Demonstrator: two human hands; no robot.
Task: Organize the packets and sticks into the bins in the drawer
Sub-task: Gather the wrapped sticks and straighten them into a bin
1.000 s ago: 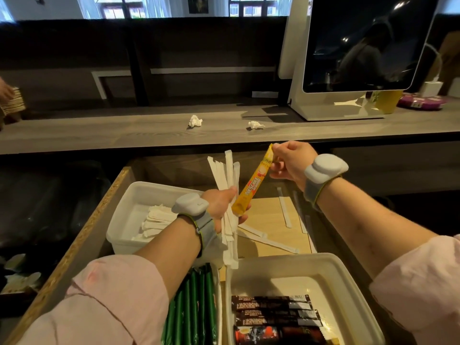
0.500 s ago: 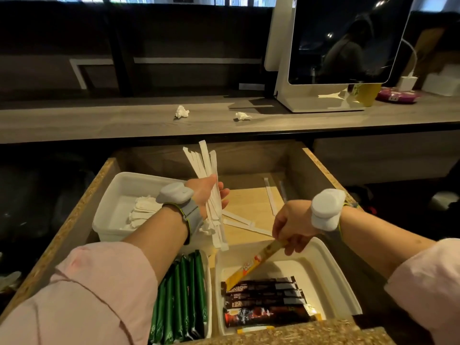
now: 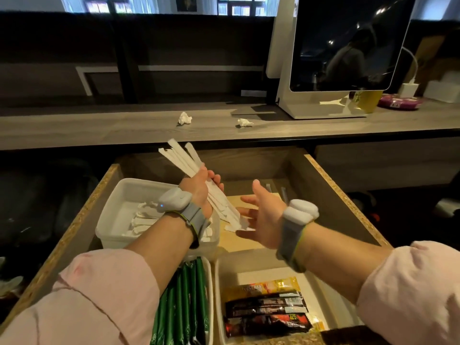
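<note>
Saw three white bins in the open drawer [image 3: 333,185]. Found crumpled white packets [image 3: 143,221] in the far-left bin [image 3: 119,192]; green sticks [image 3: 184,302] side by side in the near-left bin [image 3: 211,295]; a yellow stick [image 3: 263,286] lying flat above three dark packets [image 3: 266,306] in the near-right bin [image 3: 258,273]. Gripped a bundle of long white sticks [image 3: 181,158] in the left hand [image 3: 199,188], fanned upward and tilted left above the drawer. Held the right hand [image 3: 261,217] open, fingers spread, just beside the bundle's lower ends.
</note>
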